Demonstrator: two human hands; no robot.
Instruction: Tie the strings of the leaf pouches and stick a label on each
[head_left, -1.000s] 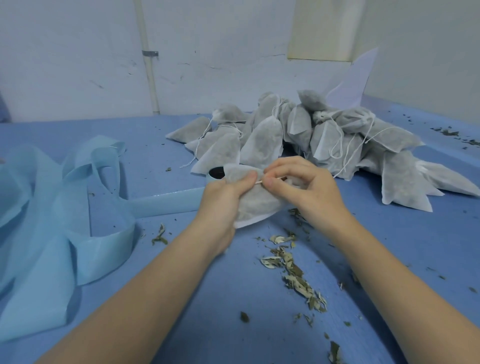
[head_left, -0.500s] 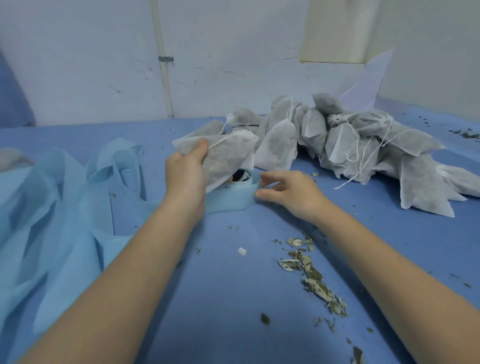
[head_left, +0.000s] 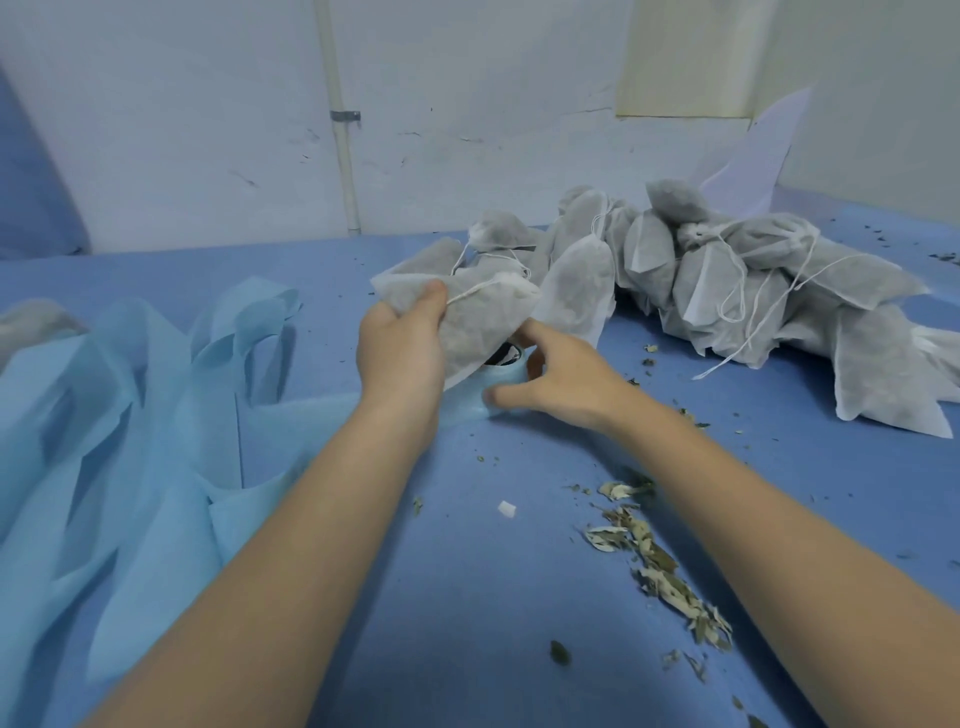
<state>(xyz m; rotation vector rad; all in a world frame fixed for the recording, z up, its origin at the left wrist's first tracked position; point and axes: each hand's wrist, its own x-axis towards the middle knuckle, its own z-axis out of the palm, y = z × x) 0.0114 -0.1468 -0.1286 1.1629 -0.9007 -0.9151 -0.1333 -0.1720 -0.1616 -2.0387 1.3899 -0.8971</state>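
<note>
Pouch (head_left: 470, 322) | left hand (head_left: 400, 348) gripping it above worktop (head_left: 519, 597) | right hand (head_left: 563, 376) touching blue tape roll (head_left: 498, 384), fingers relaxed, holding nothing

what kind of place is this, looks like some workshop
Probably a small hand-packing workroom: a pile of filled drawstring pouches on a blue-covered table, loose dried leaves scattered over it, and a plain scuffed white wall behind.

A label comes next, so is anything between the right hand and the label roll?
Nothing visible blocks it: the right hand is already at the light-blue label roll. The pouch gripped by the left hand overhangs the roll's top.
</note>
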